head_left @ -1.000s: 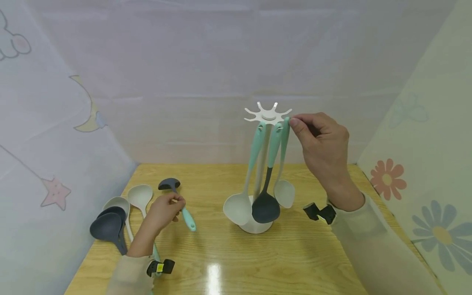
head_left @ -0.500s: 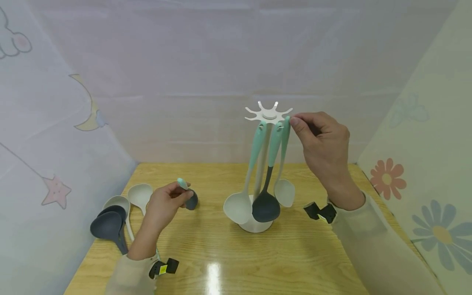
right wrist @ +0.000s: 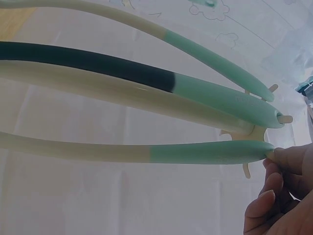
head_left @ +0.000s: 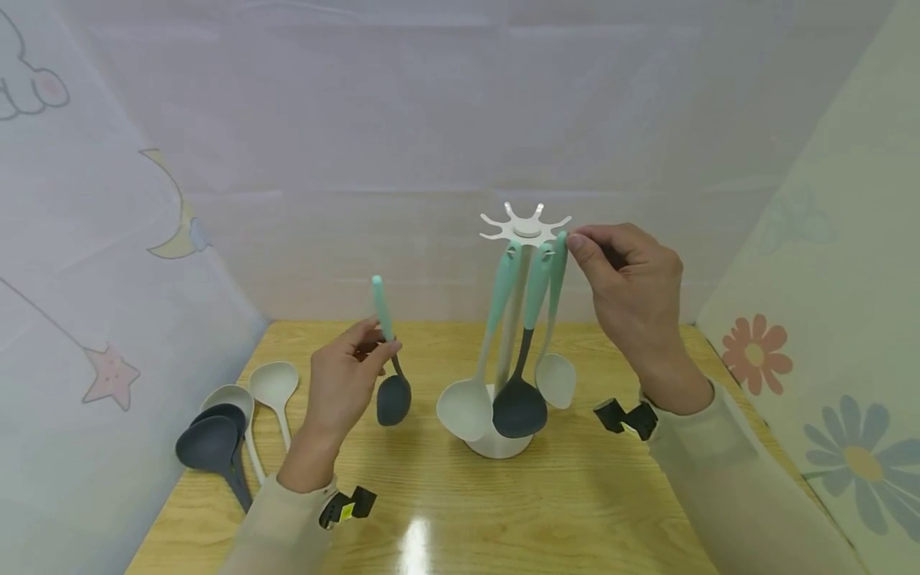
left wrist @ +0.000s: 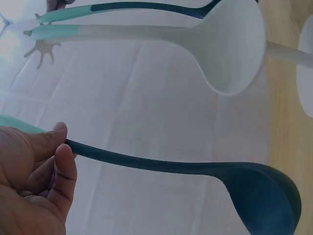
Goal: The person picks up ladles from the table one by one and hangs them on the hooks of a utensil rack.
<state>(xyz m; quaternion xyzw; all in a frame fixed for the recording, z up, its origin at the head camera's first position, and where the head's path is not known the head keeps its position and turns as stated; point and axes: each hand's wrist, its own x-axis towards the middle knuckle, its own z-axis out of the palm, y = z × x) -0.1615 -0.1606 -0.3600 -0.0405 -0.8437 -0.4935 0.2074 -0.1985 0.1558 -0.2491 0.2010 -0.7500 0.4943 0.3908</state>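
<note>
My left hand (head_left: 345,383) pinches a dark grey ladle (head_left: 394,399) where its mint handle meets the dark shaft. This ladle hangs above the table with its bowl down; its bowl (left wrist: 264,196) is large in the left wrist view. To the right stands a white utensil rack (head_left: 527,229) with a ring of hooks. A white ladle (head_left: 463,409), another dark ladle (head_left: 519,407) and a white spatula (head_left: 556,380) hang from it. My right hand (head_left: 632,295) pinches the top of the spatula's mint handle (right wrist: 210,152) at its hook; the fingertips partly hide that end.
At the left of the wooden table (head_left: 431,495) lie a white ladle (head_left: 275,383), a second white utensil (head_left: 231,394) and overlapping dark utensils (head_left: 208,443). My left forearm covers some of their handles. Printed cloth walls (head_left: 402,263) stand behind and at both sides.
My left hand has lifted the dark ladle off the table, turned it handle-up, and moved it right towards the rack. The right hand stays at the spatula handle.
</note>
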